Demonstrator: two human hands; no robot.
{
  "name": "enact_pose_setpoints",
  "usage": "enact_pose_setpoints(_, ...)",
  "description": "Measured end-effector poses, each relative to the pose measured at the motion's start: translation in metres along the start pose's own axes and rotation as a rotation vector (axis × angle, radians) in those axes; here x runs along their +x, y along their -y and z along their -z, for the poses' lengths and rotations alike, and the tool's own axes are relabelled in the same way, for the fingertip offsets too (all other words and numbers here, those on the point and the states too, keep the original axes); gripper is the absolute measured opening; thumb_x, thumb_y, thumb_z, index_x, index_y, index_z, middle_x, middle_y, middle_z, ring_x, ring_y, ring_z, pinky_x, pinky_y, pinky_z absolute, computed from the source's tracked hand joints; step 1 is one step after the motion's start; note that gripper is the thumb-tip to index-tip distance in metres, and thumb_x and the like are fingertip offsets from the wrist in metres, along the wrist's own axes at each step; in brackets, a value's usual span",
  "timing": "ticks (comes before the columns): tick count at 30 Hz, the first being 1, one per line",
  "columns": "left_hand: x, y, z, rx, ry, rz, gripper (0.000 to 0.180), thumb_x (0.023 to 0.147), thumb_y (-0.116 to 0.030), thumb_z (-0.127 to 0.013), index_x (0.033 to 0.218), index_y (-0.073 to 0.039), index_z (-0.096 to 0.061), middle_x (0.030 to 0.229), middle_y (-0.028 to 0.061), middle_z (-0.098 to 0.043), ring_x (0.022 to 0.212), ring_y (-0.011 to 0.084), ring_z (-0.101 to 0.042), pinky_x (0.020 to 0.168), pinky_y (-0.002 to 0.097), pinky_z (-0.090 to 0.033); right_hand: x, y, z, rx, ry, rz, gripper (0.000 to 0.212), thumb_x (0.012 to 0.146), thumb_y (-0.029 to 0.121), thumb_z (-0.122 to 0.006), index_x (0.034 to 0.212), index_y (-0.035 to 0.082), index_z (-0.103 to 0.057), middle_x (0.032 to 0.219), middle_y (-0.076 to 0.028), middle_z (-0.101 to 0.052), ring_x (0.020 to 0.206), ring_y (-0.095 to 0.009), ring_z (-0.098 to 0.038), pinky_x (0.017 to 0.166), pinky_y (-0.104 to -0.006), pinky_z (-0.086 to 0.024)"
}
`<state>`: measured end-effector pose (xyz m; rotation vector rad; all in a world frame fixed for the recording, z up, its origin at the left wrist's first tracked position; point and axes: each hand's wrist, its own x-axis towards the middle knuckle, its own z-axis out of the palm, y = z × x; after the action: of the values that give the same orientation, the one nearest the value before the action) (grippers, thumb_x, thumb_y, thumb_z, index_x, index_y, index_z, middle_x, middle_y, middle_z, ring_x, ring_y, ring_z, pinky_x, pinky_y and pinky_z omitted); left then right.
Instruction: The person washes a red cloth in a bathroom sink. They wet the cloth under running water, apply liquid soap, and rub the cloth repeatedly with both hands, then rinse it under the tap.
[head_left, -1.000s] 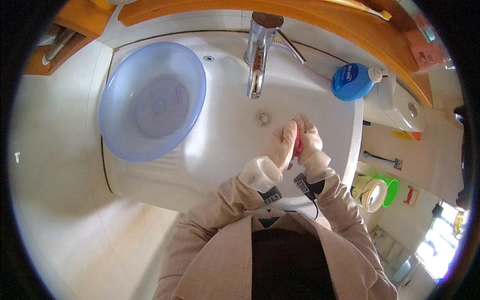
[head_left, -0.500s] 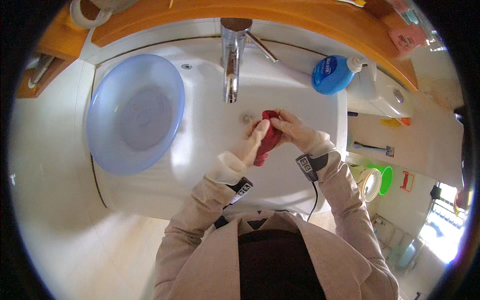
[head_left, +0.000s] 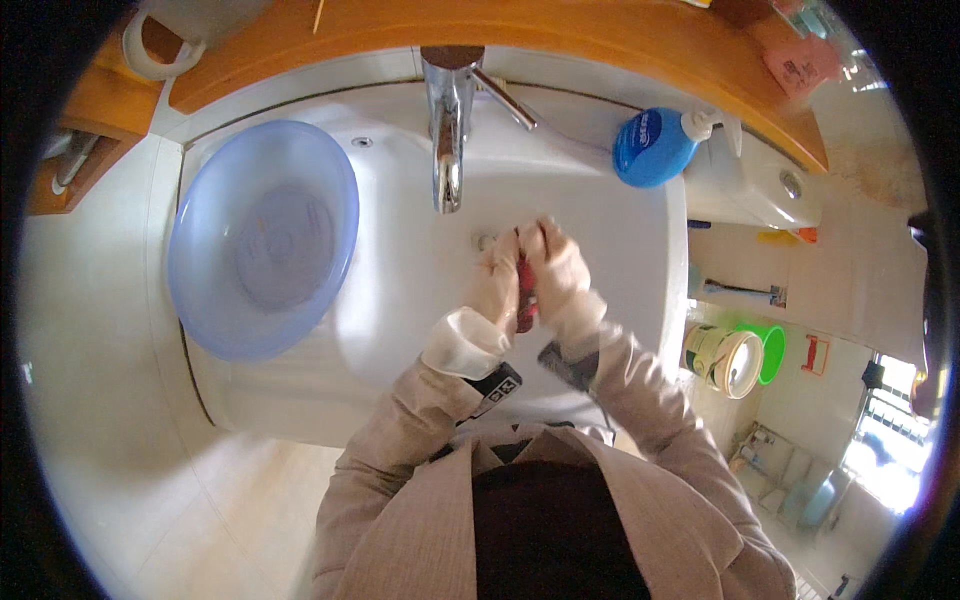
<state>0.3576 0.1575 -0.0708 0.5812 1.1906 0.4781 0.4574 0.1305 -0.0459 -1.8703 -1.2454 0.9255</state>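
A red cloth is sitting bunched between two hands, over the white sink, roughly midway between its far and near edges and closer to the right edge than to the left. The left hand is gripping the cloth from its left side, fingers curled inward; the right hand is closing on it from the other side, knuckles up and fingers bent. The two hands are pressing close together, so much of the cloth is hiding between them, and I cannot tell exactly how the fingertips are pinching it. A pale, loose cuff is circling the left wrist, and a dark device is showing just below it. Just left of the left hand's fingers, a round drain is showing. Beyond it, a chrome faucet is rising near the middle of the sink's far edge, its spout pointing toward the near edge. A translucent blue basin is occupying the sink's left end, beside the left edge. At the far right corner, a blue pump bottle is standing. Above the far edge, a wooden shelf is running across.
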Motion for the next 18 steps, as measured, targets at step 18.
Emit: enact_pose_setpoints(18,0.017,-0.025,0.068,-0.080,0.728,0.115,0.052,0.090,-0.021,-0.065,0.135,-0.001,-0.048,0.118,0.0095,-0.063,0.105,0.0174,-0.061,0.094,0.0325,-0.048,0.044,-0.081,0.060,0.268,0.738,-0.418,0.033,0.087,0.028,-0.072,0.107,0.002,-0.065,0.083,-0.003,-0.067,0.074,-0.011,-0.062,0.064,-0.0246,-0.050)
